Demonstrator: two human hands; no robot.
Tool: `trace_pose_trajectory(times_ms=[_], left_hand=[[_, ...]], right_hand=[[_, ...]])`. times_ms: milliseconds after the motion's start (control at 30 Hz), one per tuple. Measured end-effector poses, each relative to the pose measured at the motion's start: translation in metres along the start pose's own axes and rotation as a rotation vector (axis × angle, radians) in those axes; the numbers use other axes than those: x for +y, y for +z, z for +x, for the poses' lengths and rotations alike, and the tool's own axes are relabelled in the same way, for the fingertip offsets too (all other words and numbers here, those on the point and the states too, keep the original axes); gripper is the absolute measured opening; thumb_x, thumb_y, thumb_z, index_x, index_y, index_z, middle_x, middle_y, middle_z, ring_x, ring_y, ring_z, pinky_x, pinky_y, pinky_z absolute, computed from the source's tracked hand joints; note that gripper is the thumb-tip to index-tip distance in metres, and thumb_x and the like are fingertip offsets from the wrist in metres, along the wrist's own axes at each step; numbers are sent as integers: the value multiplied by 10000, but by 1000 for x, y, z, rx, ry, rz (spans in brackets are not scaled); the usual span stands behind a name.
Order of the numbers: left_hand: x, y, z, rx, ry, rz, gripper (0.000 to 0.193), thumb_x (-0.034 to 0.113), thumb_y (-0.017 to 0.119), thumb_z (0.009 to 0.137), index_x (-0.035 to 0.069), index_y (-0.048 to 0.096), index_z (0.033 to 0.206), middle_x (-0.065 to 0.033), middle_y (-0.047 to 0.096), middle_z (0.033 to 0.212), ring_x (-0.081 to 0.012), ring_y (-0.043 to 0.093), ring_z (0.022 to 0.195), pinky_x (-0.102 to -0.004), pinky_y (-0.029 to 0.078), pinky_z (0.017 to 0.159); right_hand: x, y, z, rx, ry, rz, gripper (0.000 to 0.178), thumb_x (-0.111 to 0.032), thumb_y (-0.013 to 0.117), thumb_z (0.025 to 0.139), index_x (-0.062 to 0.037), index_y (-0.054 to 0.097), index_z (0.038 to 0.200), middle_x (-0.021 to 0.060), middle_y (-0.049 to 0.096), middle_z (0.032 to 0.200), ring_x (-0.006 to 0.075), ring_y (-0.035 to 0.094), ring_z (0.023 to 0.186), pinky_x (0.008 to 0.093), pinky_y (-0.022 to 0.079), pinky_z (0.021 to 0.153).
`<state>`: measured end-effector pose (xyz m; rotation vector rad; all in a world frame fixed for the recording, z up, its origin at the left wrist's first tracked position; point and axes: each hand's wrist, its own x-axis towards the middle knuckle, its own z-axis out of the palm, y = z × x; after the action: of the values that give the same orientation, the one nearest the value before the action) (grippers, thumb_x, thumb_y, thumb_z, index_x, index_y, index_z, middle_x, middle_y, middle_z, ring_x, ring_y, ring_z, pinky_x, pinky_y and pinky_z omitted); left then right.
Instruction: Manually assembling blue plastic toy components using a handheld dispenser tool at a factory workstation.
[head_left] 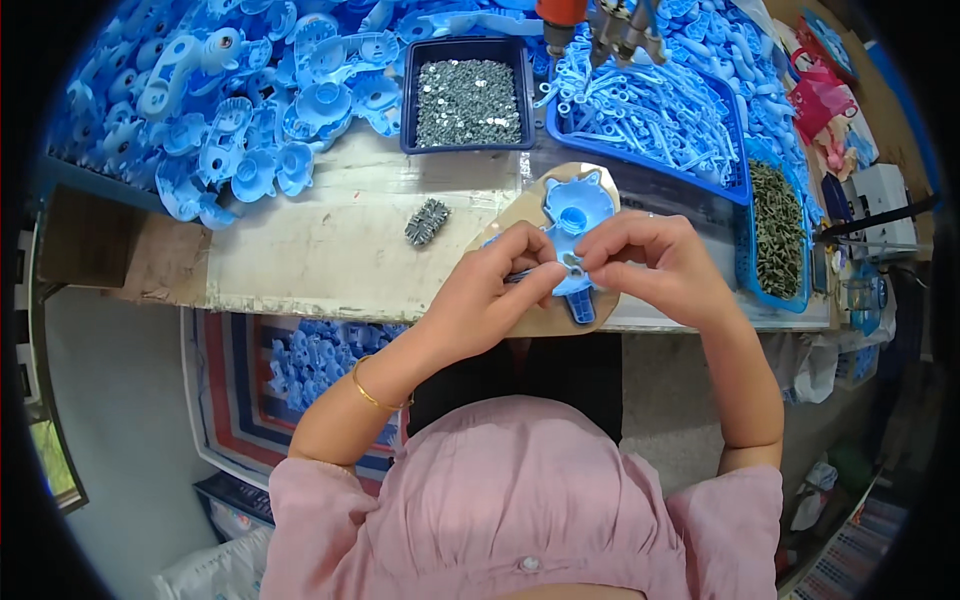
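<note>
A light-blue plastic shell part (582, 203), with a rounded eared end, a round cup and a ribbed stub, lies on a brown board (520, 207) at the table's front edge. My left hand (500, 283) is closed at the shell's left side, thumb and fingertips pinching at its middle. From the other side my right hand (650, 262) reaches in, its thumb and forefinger pressed together over the same spot. Whatever sits between those right fingertips is too small and covered to make out.
A dark-blue tray of small metal pieces (407, 110) stands behind, left of a blue basket of thin blue rods (650, 172). At right is a blue basket of screws (778, 292). Blue shells (325, 105) pile up at left. A metal cluster (428, 222) lies nearby. A tool head (560, 25) hangs above.
</note>
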<state>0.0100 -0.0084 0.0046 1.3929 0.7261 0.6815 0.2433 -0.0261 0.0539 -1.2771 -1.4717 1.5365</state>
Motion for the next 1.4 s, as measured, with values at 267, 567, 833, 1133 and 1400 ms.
trace_pose_trajectory(times_ms=[267,567,833,1133,1400], left_hand=[[4,6,-4,40,121,327,193,167,670,987,4,582,1040,-66,677,883,-128,664,793,-278,520,711],[6,6,-4,-32,213,545,204,190,698,956,13,646,1043,-122,690,885,-237,673,750,-320,529,686],[-1,1,-3,128,219,528,166,250,674,948,86,676,974,-106,697,847,-300,685,782,-403,509,654],[-15,-2,2,138,343,719,242,244,758,861,97,694,1043,-78,689,870,-281,628,893,-406,511,753],[-16,-20,1,242,497,891,485,230,812,762,75,626,1182,-106,642,1130,-334,556,1025,-432,466,901]], right_hand=[[-5,0,2,-48,59,7,195,69,662,785,-2,639,965,71,683,1007,108,653,949,259,527,815],[-14,-3,13,-205,53,-106,417,20,683,728,-58,480,1084,20,586,905,83,576,820,239,484,719],[-1,2,10,-122,-24,5,387,-51,764,824,-56,528,1131,27,610,990,82,598,911,247,484,775],[13,7,4,-25,39,-164,286,-57,780,848,-44,615,1081,7,664,963,73,627,876,240,497,772],[38,-3,14,111,154,-67,311,-20,797,797,-40,632,1059,29,692,907,70,639,833,219,480,721]])
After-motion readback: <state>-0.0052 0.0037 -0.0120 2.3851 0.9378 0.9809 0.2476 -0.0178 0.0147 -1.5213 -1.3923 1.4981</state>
